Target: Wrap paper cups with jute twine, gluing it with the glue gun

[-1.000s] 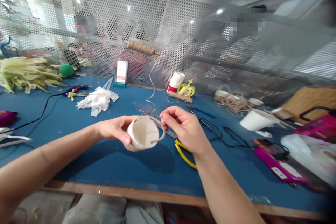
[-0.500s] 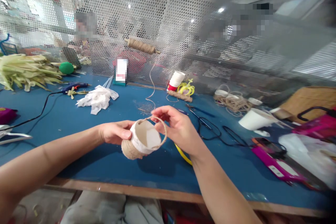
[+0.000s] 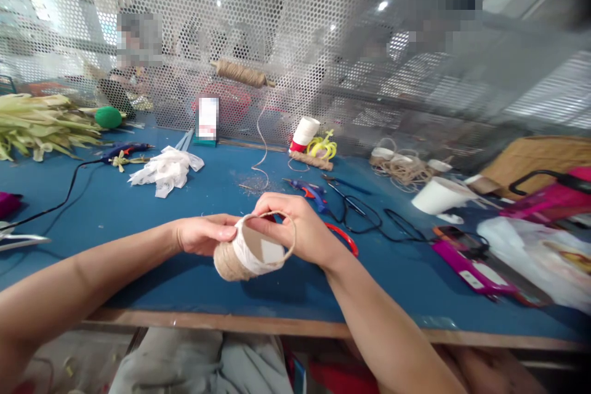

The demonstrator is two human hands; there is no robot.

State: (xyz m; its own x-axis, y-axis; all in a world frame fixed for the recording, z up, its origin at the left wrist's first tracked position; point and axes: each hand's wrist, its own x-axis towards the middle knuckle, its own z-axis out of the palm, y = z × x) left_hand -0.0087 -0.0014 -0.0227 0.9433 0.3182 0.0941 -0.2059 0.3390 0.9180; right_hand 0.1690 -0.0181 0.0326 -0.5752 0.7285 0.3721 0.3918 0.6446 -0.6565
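A small basket [image 3: 231,260], wrapped in jute twine with a white lace band at the rim, is tilted with its mouth toward the right. My left hand [image 3: 203,235] is closed around its back left side, thumb on the lace. A twine handle [image 3: 293,240] arches over the mouth. My right hand [image 3: 289,221] is closed at the far rim, its fingers pinching where the handle meets the basket; the fingertips are partly hidden. Behind my right wrist shows a red tool handle [image 3: 345,239].
Farther back are a glue gun [image 3: 311,191], pliers [image 3: 344,183] and black cords. White lace [image 3: 167,167], a second glue gun [image 3: 122,151] and corn husks [image 3: 41,123] lie left. A twine roll [image 3: 242,74] hangs on the mesh panel [image 3: 286,24]. A white roll [image 3: 436,196] and purple device [image 3: 475,268] sit right.
The basket has turned so its twine-wrapped side shows more. My right hand has moved left from the handle's right part to the far rim. The view has shifted slightly; yellow handles went out of sight.
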